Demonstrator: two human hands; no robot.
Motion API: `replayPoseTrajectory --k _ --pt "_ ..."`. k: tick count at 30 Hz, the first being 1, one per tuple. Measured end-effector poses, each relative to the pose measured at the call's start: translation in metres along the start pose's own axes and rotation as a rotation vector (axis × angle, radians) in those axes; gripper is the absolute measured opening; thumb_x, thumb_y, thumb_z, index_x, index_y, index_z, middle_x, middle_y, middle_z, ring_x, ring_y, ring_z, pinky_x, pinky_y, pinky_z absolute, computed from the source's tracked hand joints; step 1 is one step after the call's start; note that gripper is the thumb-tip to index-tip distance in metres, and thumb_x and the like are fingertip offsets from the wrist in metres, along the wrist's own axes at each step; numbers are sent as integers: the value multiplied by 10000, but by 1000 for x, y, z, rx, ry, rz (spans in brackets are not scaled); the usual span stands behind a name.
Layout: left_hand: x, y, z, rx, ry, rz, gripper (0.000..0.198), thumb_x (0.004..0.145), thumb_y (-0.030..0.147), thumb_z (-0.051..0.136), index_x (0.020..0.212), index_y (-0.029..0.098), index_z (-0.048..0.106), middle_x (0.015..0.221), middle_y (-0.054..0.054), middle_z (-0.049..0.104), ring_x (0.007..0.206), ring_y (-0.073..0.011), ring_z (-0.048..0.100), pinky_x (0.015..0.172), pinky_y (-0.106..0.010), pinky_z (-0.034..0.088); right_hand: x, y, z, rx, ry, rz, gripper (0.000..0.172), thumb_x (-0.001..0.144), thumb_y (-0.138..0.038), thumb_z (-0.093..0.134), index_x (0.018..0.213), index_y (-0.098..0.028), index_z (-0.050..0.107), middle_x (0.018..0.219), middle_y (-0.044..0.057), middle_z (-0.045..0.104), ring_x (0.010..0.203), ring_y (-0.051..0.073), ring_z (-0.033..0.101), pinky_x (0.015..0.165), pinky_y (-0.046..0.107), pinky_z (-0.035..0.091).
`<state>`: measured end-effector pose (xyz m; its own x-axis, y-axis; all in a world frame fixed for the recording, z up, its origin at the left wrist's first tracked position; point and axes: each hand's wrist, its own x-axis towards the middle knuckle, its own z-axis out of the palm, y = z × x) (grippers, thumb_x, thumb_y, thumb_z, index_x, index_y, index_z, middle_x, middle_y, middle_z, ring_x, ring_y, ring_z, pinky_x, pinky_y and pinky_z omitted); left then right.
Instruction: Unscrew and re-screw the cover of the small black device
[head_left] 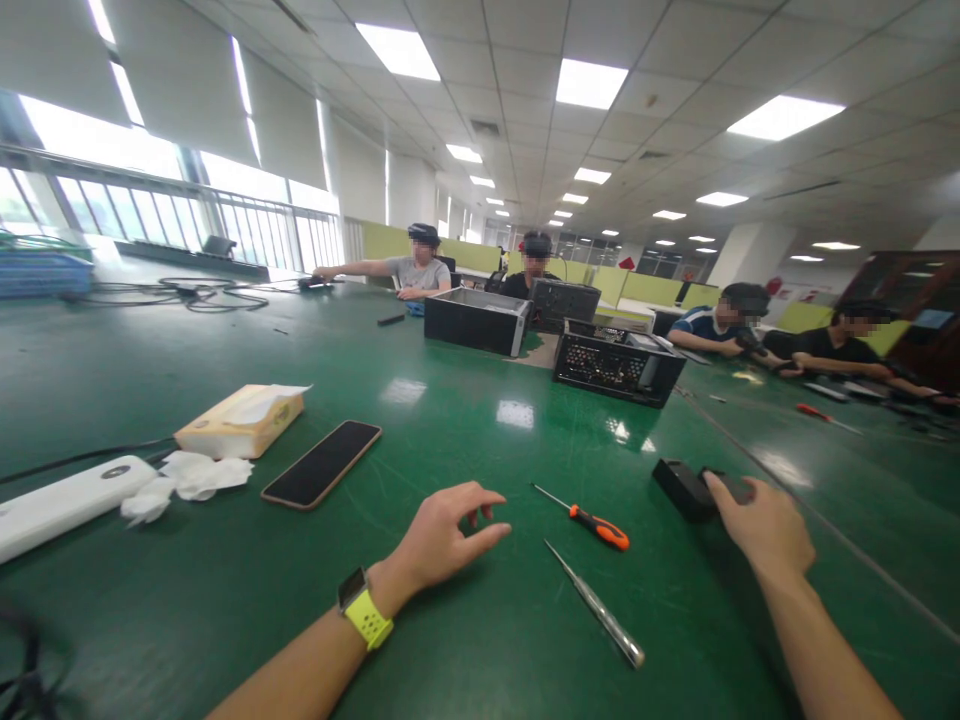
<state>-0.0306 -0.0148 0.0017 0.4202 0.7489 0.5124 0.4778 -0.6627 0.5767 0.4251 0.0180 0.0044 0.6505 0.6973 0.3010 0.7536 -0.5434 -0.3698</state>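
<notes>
My left hand (448, 535), with a yellow-green watch strap (367, 618) on its wrist, hovers at or rests on the green table, fingers loosely curved apart and nothing in them. To its right lie an orange-and-black screwdriver (592, 522) and a clear-handled screwdriver (600, 610), both untouched. Farther right, my right hand (769, 530) grips the near end of a black box-shaped thing (681, 490); its exact kind is unclear, and the hand covers part of it.
At left are a phone (322, 465), tissue pack (241, 420), crumpled tissues (196, 475) and white device (75, 500). Ahead stand open computer cases (476, 320) (619, 365). Several people sit across the table (450, 440). Another screwdriver (825, 416) and cables (187, 292) lie farther off.
</notes>
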Motion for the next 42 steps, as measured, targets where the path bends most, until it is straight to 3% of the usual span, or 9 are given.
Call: replayPoseTrajectory --k 3,6,11,15,20,24,30,35,42 --pt "0 1 1 -4 9 5 263 892 357 646 1080 178 688 841 -24 668 683 -148 578 658 -260 462 7 20 -4 12 54 65 849 758 -687 519 1339 -70 574 1287 333 561 1162 527 538 816 619 493" --pt "0 1 2 -1 17 8 261 898 356 641 1085 179 685 832 -20 664 678 -147 578 655 -260 462 12 33 -5 77 27 119 668 694 -615 626 1120 -111 723 1054 287 695 983 496 645 724 561 531" --pt "0 1 2 -7 31 15 255 897 343 647 1092 181 678 834 -17 660 671 -148 577 662 -266 475 7 15 -17 255 130 89 712 701 -647 586 1135 -94 695 928 251 726 966 477 653 778 566 509" --pt "0 3 1 -24 51 49 423 868 349 695 1253 200 602 1025 -56 654 874 -194 610 801 -309 506 -45 -36 -23 484 -34 -203 684 705 -640 613 1175 -145 663 853 100 752 816 305 715 727 371 563" --pt "0 7 0 15 -42 96 829 707 499 826 1405 221 477 1285 -117 564 1156 -293 523 1008 -441 425 -145 -103 -24 618 -584 -924 349 762 -382 705 1046 -180 695 967 77 714 792 223 664 680 310 533" --pt "1 9 2 68 -190 95 537 705 488 830 1143 211 687 1070 -86 673 990 -276 591 886 -405 455 -171 -119 -28 564 -689 -1057 373 710 -336 784 1046 -193 707 938 62 710 817 225 646 739 328 515" --pt "1 10 4 60 -204 97 426 734 437 816 1070 197 714 1017 -69 701 934 -254 612 842 -370 453 -126 -96 -25 574 -439 -919 331 861 -430 630 1099 -210 693 989 87 688 944 263 612 849 392 478" --pt "1 10 3 58 -199 107 395 759 421 797 1062 177 723 1004 -73 698 920 -246 615 823 -362 474 -99 -76 -6 529 -593 -751 240 692 -384 770 854 -208 757 825 48 692 771 237 609 737 357 479" --pt "1 8 3 72 -174 131 391 774 466 780 1035 178 736 974 -76 695 897 -236 614 785 -328 502 -88 -67 -15 915 -574 -586 386 875 -507 574 994 -158 686 615 -12 571 532 159 540 521 294 466"
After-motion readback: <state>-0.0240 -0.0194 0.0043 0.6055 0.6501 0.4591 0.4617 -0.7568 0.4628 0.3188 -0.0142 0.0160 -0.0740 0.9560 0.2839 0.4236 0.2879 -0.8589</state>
